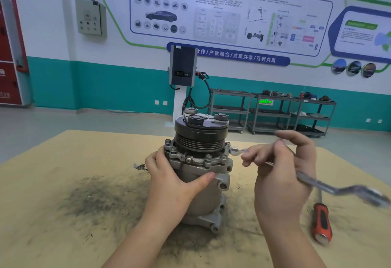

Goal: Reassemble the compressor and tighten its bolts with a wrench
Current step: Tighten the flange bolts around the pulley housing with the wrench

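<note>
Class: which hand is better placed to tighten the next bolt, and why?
The right hand: it already holds the wrench, whose ring end sits beside a bolt on the right of the flange. The left hand grips the compressor body, steadying it.

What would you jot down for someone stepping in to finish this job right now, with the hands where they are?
Left hand: wrapped round the compressor body, steadying it upright on the tan table.
Right hand: grip on the wrench, its ring end at the bolt on the flange's right side; whether it is seated cannot be told.
Done: pulley on top, bolts sitting round the flange.
Left: tighten the bolts; how tight each is cannot be seen.
A red-handled screwdriver lies to the right.
</note>
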Action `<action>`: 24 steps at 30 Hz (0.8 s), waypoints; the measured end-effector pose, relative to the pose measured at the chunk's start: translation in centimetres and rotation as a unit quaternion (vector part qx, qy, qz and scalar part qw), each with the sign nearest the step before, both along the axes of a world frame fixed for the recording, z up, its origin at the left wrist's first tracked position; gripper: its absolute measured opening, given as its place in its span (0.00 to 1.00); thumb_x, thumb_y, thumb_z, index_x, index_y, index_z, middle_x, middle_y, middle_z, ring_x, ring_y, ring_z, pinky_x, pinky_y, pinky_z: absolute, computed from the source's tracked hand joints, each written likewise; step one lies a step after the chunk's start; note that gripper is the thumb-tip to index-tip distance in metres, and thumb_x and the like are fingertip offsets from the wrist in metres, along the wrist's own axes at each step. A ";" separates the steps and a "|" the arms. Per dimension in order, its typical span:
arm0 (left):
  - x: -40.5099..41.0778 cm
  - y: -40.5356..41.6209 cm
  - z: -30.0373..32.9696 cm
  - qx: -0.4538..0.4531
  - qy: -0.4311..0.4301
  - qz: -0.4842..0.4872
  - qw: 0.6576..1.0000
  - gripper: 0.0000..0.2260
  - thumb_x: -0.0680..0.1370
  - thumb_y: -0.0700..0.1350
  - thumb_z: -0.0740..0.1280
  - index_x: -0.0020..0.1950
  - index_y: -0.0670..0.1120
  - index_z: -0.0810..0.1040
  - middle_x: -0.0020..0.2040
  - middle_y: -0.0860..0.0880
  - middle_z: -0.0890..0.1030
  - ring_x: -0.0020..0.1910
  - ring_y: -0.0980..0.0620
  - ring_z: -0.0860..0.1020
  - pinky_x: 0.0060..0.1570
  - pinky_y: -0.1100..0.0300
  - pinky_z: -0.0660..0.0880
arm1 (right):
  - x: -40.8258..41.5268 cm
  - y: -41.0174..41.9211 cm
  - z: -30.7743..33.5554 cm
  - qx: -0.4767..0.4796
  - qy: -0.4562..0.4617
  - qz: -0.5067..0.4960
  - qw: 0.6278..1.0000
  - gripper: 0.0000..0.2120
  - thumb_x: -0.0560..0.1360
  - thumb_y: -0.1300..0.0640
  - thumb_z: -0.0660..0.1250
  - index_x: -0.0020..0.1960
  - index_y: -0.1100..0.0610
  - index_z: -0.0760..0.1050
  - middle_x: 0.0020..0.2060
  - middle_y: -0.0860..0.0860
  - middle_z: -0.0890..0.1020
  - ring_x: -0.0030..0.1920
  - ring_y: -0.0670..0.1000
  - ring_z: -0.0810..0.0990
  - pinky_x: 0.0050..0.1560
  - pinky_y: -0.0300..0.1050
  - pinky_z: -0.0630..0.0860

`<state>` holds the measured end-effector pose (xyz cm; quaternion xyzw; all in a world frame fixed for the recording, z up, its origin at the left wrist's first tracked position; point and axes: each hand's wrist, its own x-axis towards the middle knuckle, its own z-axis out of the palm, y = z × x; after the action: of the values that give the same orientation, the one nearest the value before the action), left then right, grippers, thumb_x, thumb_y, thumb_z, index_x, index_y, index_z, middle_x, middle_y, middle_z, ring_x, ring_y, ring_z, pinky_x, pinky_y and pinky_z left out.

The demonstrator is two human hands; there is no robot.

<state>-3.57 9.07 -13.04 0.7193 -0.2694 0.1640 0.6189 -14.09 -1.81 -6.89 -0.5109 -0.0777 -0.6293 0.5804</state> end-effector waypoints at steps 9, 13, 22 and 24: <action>-0.1 0.0 0.1 0.013 0.018 0.012 1.000 0.56 0.51 0.74 0.68 0.73 0.52 0.58 0.55 0.63 0.56 0.53 0.68 0.62 0.58 0.70 0.60 | 1.2 -1.5 -0.6 0.129 0.014 0.203 0.971 0.14 0.80 0.69 0.51 0.45 0.59 0.72 0.22 0.53 0.68 0.26 0.54 0.75 0.28 0.40 0.73; -0.2 0.1 0.2 0.021 0.015 0.012 1.000 0.55 0.51 0.75 0.67 0.73 0.54 0.58 0.51 0.65 0.55 0.53 0.70 0.61 0.56 0.71 0.60 | 1.6 -3.0 -0.1 0.183 0.063 0.261 0.946 0.13 0.80 0.67 0.50 0.46 0.60 0.72 0.23 0.52 0.68 0.26 0.52 0.74 0.27 0.40 0.72; -0.2 0.1 0.3 0.024 0.014 0.015 0.999 0.55 0.51 0.75 0.66 0.73 0.53 0.57 0.50 0.65 0.54 0.52 0.71 0.60 0.57 0.69 0.61 | 1.6 -0.8 -0.8 0.106 0.041 0.104 0.988 0.13 0.79 0.69 0.52 0.44 0.60 0.72 0.23 0.51 0.70 0.26 0.52 0.75 0.30 0.41 0.73; -0.2 0.1 0.2 0.017 0.015 0.010 1.000 0.56 0.51 0.75 0.67 0.73 0.52 0.57 0.51 0.65 0.55 0.50 0.72 0.61 0.54 0.78 0.59 | 1.5 1.0 -1.4 -0.002 0.049 0.020 0.999 0.10 0.78 0.67 0.53 0.45 0.59 0.72 0.25 0.49 0.73 0.30 0.52 0.77 0.35 0.41 0.76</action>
<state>-3.78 9.13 -12.82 0.7344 -0.2560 0.1551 0.6091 -12.59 -0.84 -8.29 -0.5404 -0.0611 -0.5916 0.5951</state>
